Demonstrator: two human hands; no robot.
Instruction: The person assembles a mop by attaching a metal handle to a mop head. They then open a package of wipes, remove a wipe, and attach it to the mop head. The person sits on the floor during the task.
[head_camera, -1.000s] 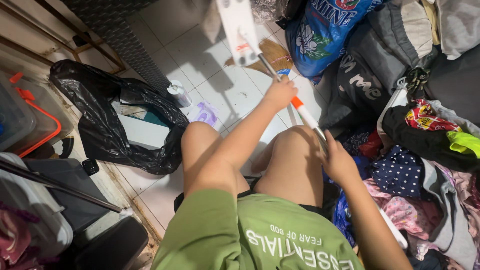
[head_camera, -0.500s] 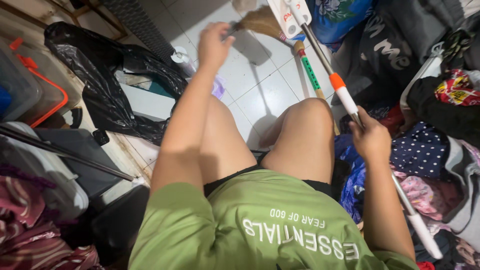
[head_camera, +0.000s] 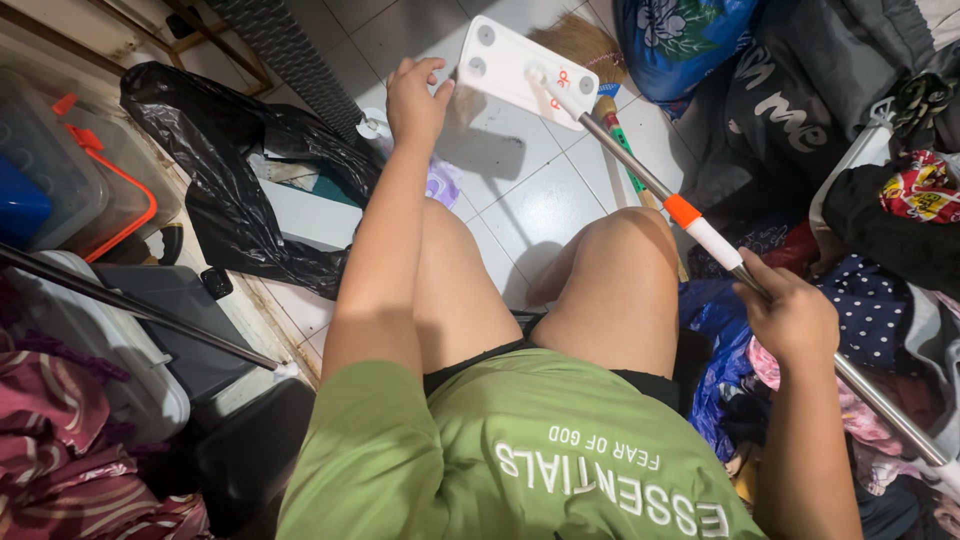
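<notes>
Seated person in a green shirt, bare knees up, over a pale glossy tiled floor (head_camera: 545, 205) crowded on both sides. Largest clutter: crumpled shiny black plastic bag (head_camera: 215, 150) at left, clear plastic bins with an orange handle (head_camera: 95, 190) beyond it, heap of mixed fabric clothes (head_camera: 900, 230) at right, blue floral sack (head_camera: 680, 40) up top. Flat mop next: white rectangular plastic mop head (head_camera: 525, 65), rounded corners, round grey studs, held above the tiles, tilted; straw broom (head_camera: 580, 45) lies behind it. Metal mop handle (head_camera: 700, 225) with orange and white sleeve runs diagonally down to the right. Right hand (head_camera: 790, 315) is closed round the handle just below the sleeve. Left hand (head_camera: 415, 95) is raised, fingers loosely curled, fingertips at the mop head's left edge; contact unclear. Versus half a second ago: mop head sits lower and more central, underside now showing, and the left hand has shifted from the broom to the head's edge.
</notes>
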